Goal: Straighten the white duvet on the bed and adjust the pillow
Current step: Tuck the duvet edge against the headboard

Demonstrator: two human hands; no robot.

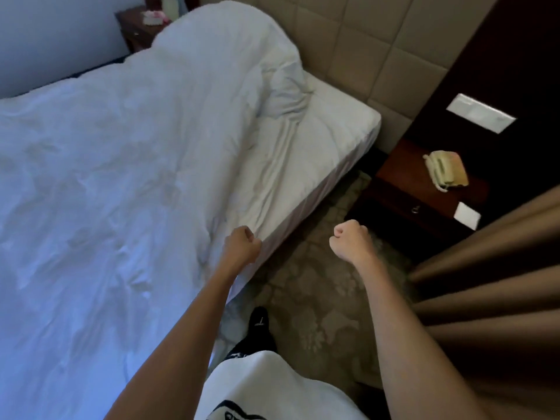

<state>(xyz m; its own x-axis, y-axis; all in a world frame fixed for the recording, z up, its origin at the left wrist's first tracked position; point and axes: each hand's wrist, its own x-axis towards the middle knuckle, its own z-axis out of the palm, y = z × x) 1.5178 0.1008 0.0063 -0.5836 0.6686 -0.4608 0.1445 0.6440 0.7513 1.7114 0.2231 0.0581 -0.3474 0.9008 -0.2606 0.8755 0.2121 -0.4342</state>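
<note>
The left hand (242,245) is curled into a fist at the bed's (342,128) near edge, seemingly pinching the sheet or the duvet's (121,177) rim, though the blur leaves the grip unclear. The white duvet spreads away to the left of this hand and mounds up beyond it toward the headboard (348,50); no pillow shows uncovered. The right hand (350,239) is a closed fist holding nothing, over the carpet (318,313). Beyond it, a phone (444,172) sits on the counter (403,180).
</note>
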